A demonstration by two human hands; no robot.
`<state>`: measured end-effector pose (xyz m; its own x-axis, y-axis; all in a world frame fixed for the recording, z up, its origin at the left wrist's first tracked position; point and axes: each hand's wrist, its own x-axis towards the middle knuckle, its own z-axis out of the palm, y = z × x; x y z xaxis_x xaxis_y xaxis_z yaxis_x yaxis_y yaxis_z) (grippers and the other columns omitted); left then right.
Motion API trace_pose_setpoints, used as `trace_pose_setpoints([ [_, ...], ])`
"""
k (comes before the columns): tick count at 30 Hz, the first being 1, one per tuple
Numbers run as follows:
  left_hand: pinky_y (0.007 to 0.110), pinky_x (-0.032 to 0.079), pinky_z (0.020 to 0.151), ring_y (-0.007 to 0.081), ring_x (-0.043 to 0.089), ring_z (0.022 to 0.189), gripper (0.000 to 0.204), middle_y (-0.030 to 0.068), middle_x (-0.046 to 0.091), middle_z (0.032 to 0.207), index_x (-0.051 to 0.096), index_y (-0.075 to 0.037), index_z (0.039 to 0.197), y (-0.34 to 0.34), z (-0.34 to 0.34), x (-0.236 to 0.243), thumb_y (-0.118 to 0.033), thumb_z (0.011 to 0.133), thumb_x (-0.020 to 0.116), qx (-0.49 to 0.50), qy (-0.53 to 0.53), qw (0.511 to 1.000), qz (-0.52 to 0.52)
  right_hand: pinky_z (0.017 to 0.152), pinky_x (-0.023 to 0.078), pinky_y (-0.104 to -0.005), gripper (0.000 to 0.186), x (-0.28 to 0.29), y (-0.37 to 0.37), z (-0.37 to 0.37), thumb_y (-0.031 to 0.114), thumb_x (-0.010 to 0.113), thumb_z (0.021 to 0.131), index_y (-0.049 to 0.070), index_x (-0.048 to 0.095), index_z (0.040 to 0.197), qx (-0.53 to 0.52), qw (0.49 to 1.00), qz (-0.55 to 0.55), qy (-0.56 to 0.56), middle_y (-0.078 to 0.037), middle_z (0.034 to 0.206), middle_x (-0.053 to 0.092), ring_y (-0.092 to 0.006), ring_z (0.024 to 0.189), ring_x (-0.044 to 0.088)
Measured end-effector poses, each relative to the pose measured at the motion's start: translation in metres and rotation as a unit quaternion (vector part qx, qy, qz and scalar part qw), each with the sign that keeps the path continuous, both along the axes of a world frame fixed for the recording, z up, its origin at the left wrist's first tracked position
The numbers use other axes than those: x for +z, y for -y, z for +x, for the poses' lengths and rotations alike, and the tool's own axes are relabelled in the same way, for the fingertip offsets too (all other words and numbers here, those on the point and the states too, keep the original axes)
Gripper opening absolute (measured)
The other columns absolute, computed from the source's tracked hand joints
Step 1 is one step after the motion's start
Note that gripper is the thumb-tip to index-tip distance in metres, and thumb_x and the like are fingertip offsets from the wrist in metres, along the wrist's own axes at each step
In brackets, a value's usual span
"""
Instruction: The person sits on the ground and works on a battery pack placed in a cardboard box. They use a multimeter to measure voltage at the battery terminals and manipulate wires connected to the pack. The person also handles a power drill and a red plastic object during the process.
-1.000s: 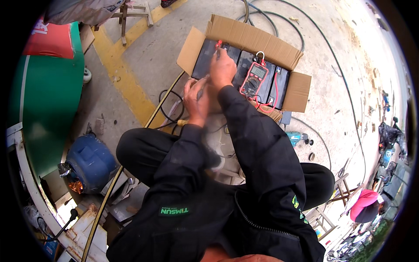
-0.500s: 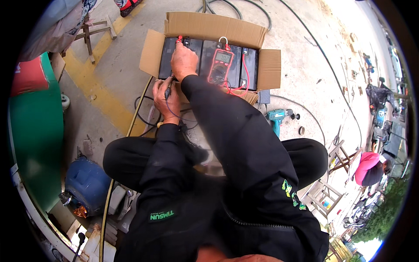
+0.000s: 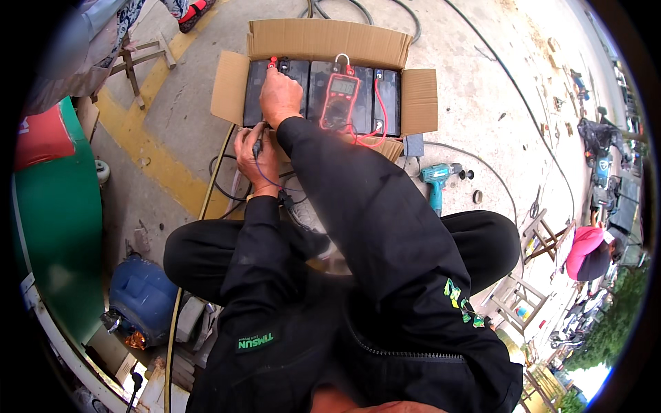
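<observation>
Several black batteries (image 3: 320, 76) stand side by side in an open cardboard box (image 3: 323, 38). A red multimeter (image 3: 339, 103) with a grey display rests on top of them. My right hand (image 3: 281, 96) reaches over the left batteries, its fingers closed at a red terminal (image 3: 273, 62); whatever they grip is hidden. At the box's near left edge, my left hand (image 3: 256, 162) is closed around a black test probe (image 3: 257, 147), whose thin lead trails down past the wrist. A red wire (image 3: 385, 103) links terminals on the right.
A teal power drill (image 3: 435, 180) and a small grey box (image 3: 413, 145) lie to the right. Cables cross the floor. At left are a blue tank (image 3: 142, 292) and a green panel (image 3: 58, 227). Wooden stools (image 3: 515, 303) and a person in pink (image 3: 582, 251) are at right.
The box, batteries and multimeter sit slightly farther left in view, along with both hands. The hands keep their places at the batteries and the box edge.
</observation>
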<state>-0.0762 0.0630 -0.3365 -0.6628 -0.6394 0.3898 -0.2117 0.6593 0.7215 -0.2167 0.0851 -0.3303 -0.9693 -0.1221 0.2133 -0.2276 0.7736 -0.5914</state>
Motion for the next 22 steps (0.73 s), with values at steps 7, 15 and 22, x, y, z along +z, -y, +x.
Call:
trace_pose_setpoints([
  [7, 0.04, 0.05, 0.087, 0.0307, 0.064, 0.1, 0.018, 0.0134, 0.068, 0.105, 0.076, -0.011, 0.1, 0.002, 0.001, -0.001, -0.02, 0.084, 0.074, -0.005, 0.001, 1.0, -0.012, 0.063, 0.055, -0.0474, 0.01, 0.001, 0.002, 0.0, 0.013, 0.057, 0.087, 0.005, 0.063, 0.086, 0.002, 1.0, 0.005, 0.01, -0.017, 0.074, 0.069, -0.0367, 0.069, 0.069],
  [15, 0.041, 0.048, 0.091, 0.0314, 0.061, 0.105, 0.018, 0.0123, 0.069, 0.103, 0.075, -0.01, 0.1, -0.002, 0.006, 0.009, -0.01, 0.083, 0.071, -0.008, -0.001, 1.0, -0.005, 0.061, 0.055, -0.0466, 0.009, -0.003, 0.001, 0.007, 0.011, 0.054, 0.088, 0.004, 0.061, 0.088, 0.009, 1.0, -0.008, -0.009, -0.016, 0.073, 0.068, -0.036, 0.067, 0.068],
  [22, 0.039, 0.05, 0.096, 0.0309, 0.063, 0.104, 0.021, 0.0165, 0.067, 0.111, 0.076, -0.01, 0.101, 0.011, 0.003, -0.018, -0.011, 0.081, 0.073, -0.016, 0.042, 0.997, 0.057, 0.079, 0.054, -0.0516, 0.034, 0.035, -0.014, -0.011, 0.024, 0.064, 0.087, 0.006, 0.063, 0.117, 0.061, 0.992, -0.058, 0.092, -0.026, 0.091, 0.069, -0.0405, 0.082, 0.069],
])
